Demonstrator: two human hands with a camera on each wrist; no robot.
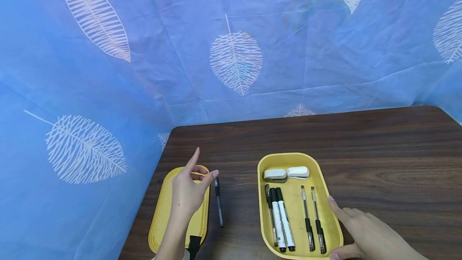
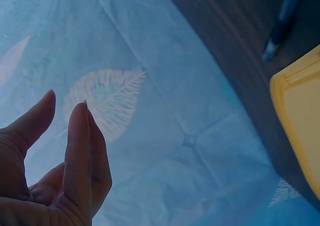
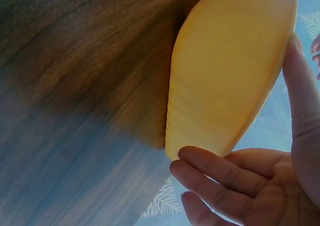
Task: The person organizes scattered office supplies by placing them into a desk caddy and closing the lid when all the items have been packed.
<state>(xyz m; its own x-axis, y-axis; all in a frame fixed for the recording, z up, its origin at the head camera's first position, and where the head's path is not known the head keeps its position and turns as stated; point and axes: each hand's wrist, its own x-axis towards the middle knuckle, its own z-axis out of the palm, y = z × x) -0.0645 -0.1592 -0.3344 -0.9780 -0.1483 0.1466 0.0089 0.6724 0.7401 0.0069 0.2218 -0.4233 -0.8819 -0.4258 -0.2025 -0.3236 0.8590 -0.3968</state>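
In the head view my left hand (image 1: 189, 189) hovers over a shallow yellow lid or tray (image 1: 162, 212), index finger and thumb spread, holding nothing. Close by its thumb tip, a dark capped pen (image 1: 219, 206) lies on the table. The left wrist view shows a wide gap between this hand (image 2: 75, 171) and the pen (image 2: 282, 24). My right hand (image 1: 368, 230) touches the rim of a deeper yellow tray (image 1: 294, 200) at its near right corner. From the right wrist, its thumb (image 3: 298, 86) meets the rim while other fingers lie by the outer wall.
Inside the deeper tray are two small white staplers (image 1: 275, 174), two white markers (image 1: 285, 220) with black caps, and a black pen (image 1: 271, 214). Two clear pens (image 1: 317, 220) with black grips lie to their right. A blue leaf-patterned cloth (image 1: 180, 71) hangs behind the brown table (image 1: 390, 155).
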